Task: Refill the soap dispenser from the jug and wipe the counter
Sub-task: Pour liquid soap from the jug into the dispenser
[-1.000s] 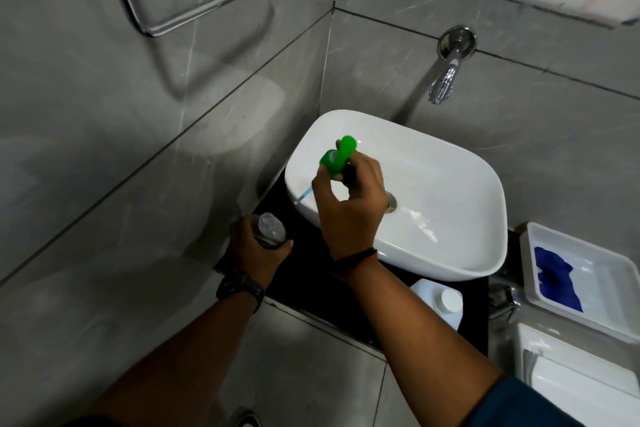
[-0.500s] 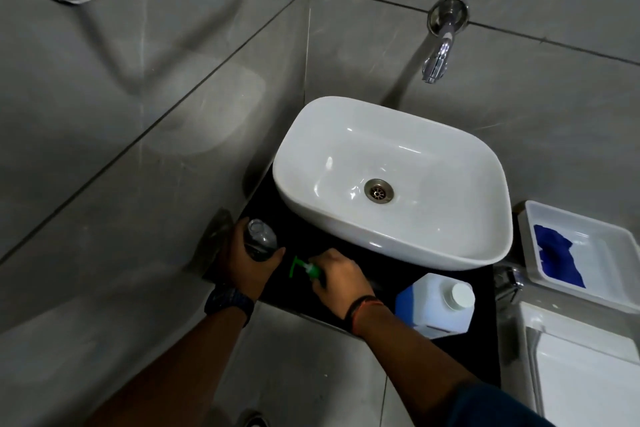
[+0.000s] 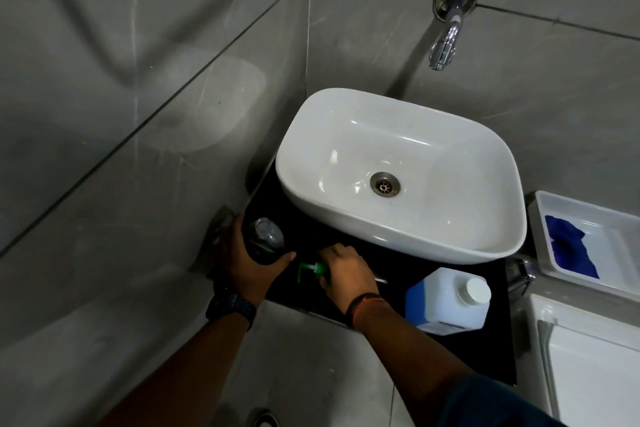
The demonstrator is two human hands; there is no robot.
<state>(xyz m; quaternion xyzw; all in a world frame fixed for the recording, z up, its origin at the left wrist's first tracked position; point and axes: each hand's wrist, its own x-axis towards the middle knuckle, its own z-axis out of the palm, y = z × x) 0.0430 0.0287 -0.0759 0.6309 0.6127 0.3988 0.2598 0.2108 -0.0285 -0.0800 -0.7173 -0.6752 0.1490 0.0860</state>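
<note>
No legible text, brand or number anywhere; blue label [image 3: 419, 303] on the jug [image 3: 459, 307] too blurred

A single wide-angle head-worn view is aimed steeply downward from close above at the white rounded ceramic basin [image 3: 398, 239] on the black tabletop [image 3: 391, 274] in a grey-tiled corner [image 3: 309, 28].

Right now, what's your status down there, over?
Left-hand grip holds open dispenser bottle. Right-hand grip holds green pump on counter. Jug capped. Nothing blocking.
</note>
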